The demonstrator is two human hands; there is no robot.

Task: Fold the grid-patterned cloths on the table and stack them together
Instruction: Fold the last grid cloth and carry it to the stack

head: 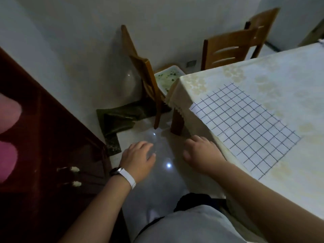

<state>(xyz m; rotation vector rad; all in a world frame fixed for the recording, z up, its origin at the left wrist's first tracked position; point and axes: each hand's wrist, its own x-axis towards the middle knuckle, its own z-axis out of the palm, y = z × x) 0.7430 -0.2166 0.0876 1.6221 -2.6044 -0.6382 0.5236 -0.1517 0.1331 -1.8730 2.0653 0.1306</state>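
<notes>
A white cloth with a dark grid pattern (245, 127) lies spread flat on the table (289, 85), near its left edge. The table wears a pale yellow flowered tablecloth. My right hand (201, 153) hovers just off the table's left edge, fingers apart, holding nothing, a short way left of the cloth. My left hand (138, 158), with a white watch strap on the wrist, hangs over the shiny floor further left, fingers loosely spread and empty. Only one grid cloth is in view.
A wooden chair (145, 76) stands tilted by the table's far left corner, and two more chairs (233, 48) stand behind the table. A white tub (168, 76) and a dark green mat (122, 118) lie on the floor. A dark red cabinet (52, 146) stands at left.
</notes>
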